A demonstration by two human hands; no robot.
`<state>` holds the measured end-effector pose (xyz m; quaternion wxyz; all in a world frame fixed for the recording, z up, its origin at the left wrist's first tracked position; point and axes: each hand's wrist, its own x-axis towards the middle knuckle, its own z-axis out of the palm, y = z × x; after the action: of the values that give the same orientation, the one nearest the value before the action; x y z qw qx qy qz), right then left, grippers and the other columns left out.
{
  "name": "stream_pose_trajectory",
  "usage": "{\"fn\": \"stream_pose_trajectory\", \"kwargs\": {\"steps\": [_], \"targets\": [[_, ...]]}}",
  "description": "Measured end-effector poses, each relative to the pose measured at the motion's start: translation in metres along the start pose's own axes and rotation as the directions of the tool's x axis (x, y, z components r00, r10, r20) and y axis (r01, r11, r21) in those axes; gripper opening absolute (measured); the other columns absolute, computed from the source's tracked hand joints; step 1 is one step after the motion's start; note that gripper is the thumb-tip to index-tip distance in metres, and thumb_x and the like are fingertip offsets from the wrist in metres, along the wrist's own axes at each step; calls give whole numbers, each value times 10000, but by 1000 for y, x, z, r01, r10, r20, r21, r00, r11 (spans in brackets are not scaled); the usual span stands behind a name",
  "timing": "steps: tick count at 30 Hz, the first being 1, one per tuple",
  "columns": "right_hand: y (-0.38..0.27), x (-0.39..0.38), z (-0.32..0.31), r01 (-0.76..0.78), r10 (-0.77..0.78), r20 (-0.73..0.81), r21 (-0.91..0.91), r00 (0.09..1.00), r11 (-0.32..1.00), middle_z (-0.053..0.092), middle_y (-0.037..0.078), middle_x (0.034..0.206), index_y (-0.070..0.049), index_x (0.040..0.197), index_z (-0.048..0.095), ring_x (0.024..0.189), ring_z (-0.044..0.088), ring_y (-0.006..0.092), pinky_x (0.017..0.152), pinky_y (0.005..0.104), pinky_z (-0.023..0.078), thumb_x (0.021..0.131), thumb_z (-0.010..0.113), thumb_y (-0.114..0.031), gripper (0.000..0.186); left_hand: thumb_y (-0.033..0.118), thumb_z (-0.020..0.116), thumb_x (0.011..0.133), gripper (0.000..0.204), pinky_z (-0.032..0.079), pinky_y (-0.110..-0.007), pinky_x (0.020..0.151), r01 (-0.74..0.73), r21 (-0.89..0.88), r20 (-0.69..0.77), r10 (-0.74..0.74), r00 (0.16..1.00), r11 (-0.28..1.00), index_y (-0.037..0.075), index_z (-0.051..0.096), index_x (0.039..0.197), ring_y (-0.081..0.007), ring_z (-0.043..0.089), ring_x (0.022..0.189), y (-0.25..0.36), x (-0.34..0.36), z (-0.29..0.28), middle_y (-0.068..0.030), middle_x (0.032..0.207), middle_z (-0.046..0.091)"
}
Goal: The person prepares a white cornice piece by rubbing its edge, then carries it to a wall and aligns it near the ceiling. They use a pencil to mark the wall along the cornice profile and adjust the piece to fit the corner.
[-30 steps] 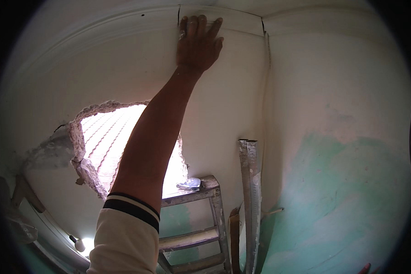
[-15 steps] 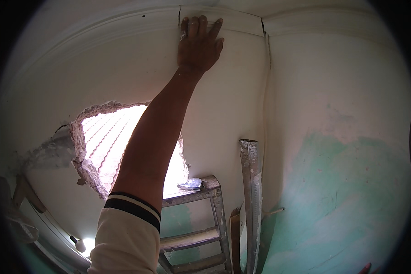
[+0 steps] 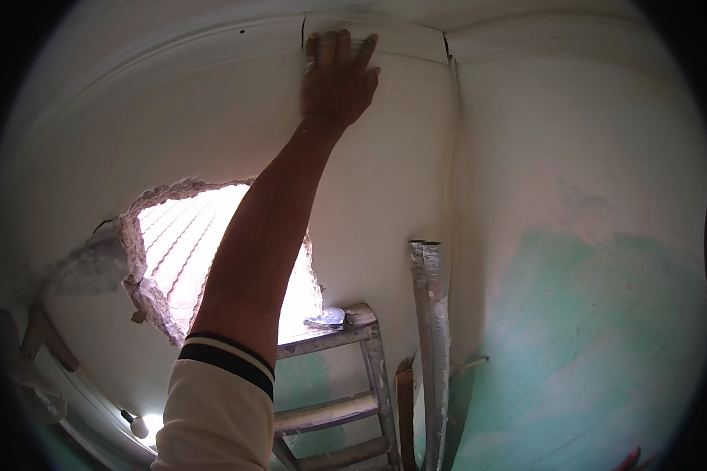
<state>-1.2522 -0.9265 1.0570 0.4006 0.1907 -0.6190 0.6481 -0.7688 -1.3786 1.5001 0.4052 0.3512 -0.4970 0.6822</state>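
My left hand (image 3: 338, 82) reaches high up the wall, palm toward it and fingers spread. Its fingertips press on a short piece of white cornice moulding (image 3: 412, 41) where wall meets ceiling. Dark gaps show at both ends of this piece, one by the longer cornice (image 3: 188, 49) on the left, one at the room corner. No object shows in the hand; what lies under the palm is hidden. Of my right hand (image 3: 630, 458) only a bit of finger shows at the lower right edge.
Behind my forearm, a rough-edged hole (image 3: 137, 251) in the wall opens onto corrugated roofing. Below stands a ladder (image 3: 373, 345) with a scraper-like tool (image 3: 327, 318) on top. Metal profiles (image 3: 430, 314) and a wooden strip (image 3: 404, 408) lean near the corner. A bulb (image 3: 138, 426) hangs lower left.
My left hand stays against the moulding with its fingers spread. The whole view has shifted very slightly; nothing else has clearly moved.
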Motion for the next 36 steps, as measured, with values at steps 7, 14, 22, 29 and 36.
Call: {"fn": "stream_pose_trajectory", "kwargs": {"steps": [7,14,22,29,36], "targets": [[4,-1,2,6,-6,-13,-2,1000,1000,743,153,1104,33,1596,316,944,714,181,850,291,589,990,730,-163,760,461,591,997,563,310,-562,1218,-8,-5,5,8,1000,1000,254,525,1517,-385,456,1331,-1,1,0,-199,1409,488],[0,0,2,20,-22,-24,-83,999,996,750,155,1081,35,1582,353,920,721,186,819,280,594,991,731,-161,729,459,596,994,565,334,-564,1204,-17,4,-13,17,1000,1000,251,529,1514,-392,463,1315,-2,0,1,-200,1404,493],[-2,0,4,26,-29,-39,-75,999,997,755,147,1051,36,1572,375,892,723,180,797,278,593,982,746,-176,728,446,608,987,562,359,-564,1185,-35,-5,-41,35,999,999,244,538,1506,-396,478,1294,-3,1,2,-202,1382,501],[-3,0,3,20,-23,-41,-87,999,996,744,152,1065,45,1572,370,897,706,174,798,271,584,981,747,-171,733,442,603,993,557,363,-560,1183,-38,16,-43,39,998,999,242,536,1508,-396,483,1290,-2,2,1,-203,1377,502],[-2,0,2,13,-15,-36,-61,999,998,736,156,1080,48,1573,368,898,700,174,801,275,581,984,743,-159,729,440,603,994,552,369,-565,1174,-41,15,-43,42,998,999,244,538,1507,-398,489,1285,0,2,1,-203,1369,513]]}}
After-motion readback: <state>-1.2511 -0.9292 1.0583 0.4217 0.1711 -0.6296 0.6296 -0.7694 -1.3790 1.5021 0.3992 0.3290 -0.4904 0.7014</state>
